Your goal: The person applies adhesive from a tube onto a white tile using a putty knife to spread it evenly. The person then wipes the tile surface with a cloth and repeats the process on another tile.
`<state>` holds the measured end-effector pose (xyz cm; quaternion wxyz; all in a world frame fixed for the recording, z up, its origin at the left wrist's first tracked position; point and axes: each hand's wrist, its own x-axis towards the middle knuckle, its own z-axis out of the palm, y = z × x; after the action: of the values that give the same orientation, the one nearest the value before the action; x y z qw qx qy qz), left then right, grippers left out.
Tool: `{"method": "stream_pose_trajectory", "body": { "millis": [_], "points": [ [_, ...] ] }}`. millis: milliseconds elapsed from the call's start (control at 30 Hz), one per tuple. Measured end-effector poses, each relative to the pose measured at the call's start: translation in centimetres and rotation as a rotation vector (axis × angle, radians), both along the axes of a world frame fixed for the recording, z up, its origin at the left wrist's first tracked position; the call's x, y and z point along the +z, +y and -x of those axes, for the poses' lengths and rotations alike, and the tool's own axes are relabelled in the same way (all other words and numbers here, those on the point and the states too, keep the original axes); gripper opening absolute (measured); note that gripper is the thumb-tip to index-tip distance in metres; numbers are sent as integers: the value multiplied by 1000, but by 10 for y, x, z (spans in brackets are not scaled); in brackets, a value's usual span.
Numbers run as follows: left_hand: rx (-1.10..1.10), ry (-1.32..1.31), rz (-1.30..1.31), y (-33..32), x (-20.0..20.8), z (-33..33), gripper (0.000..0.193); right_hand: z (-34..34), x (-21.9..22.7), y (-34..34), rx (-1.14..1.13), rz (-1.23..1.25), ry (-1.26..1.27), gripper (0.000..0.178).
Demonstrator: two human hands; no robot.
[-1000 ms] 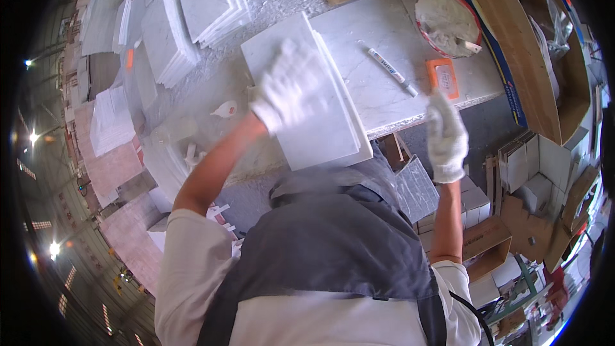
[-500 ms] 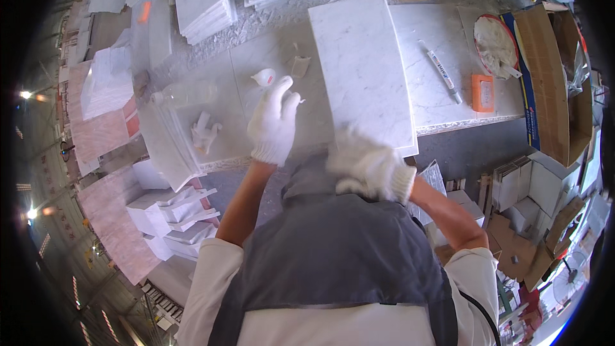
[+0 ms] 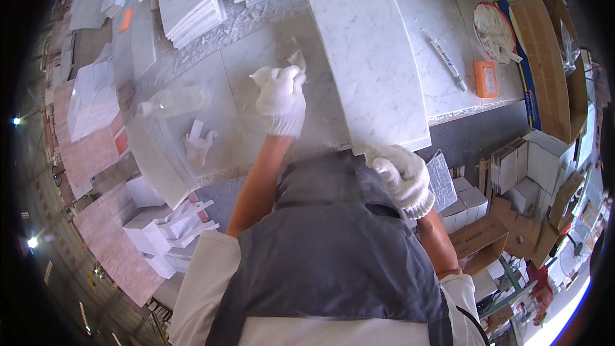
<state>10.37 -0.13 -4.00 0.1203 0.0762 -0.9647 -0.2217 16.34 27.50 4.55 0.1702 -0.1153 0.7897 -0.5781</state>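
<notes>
My left hand [image 3: 282,99], in a white knit glove, is over the worktop with its fingers closed. A small white scrap [image 3: 296,59] pokes out just past the fingertips, and a white lump [image 3: 259,77] shows at the hand's left side. What lies inside the fingers is hidden. My right hand [image 3: 403,179], gloved too, is curled beside the grey apron [image 3: 339,243], just below the near edge of a white veined marble slab [image 3: 371,67]. Whether it holds anything does not show. The slab lies on the worktop between and beyond both hands.
A paint marker [image 3: 448,64], an orange box [image 3: 486,79] and a red-rimmed bowl of white paste [image 3: 494,32] stand right of the slab, by an open carton [image 3: 544,64]. Leftward are a clear bottle [image 3: 176,101], a crumpled white piece [image 3: 200,144] and stacked tiles [image 3: 186,3].
My left hand has closed from spread fingers and come over the small white pieces. My right hand has moved right and nearer to my body. The view has shifted slightly.
</notes>
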Motion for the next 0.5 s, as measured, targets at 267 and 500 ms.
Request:
{"method": "stream_pose_trajectory", "body": {
  "millis": [267, 500],
  "points": [
    [-417, -902, -948, 3, 105, -14, 17, 33, 1, -9, 19, 98, -75, 49],
    [-234, -261, -662, 28, 79, 4, 23, 89, 15, -7, -154, 96, -590, 31]
  ]
}}
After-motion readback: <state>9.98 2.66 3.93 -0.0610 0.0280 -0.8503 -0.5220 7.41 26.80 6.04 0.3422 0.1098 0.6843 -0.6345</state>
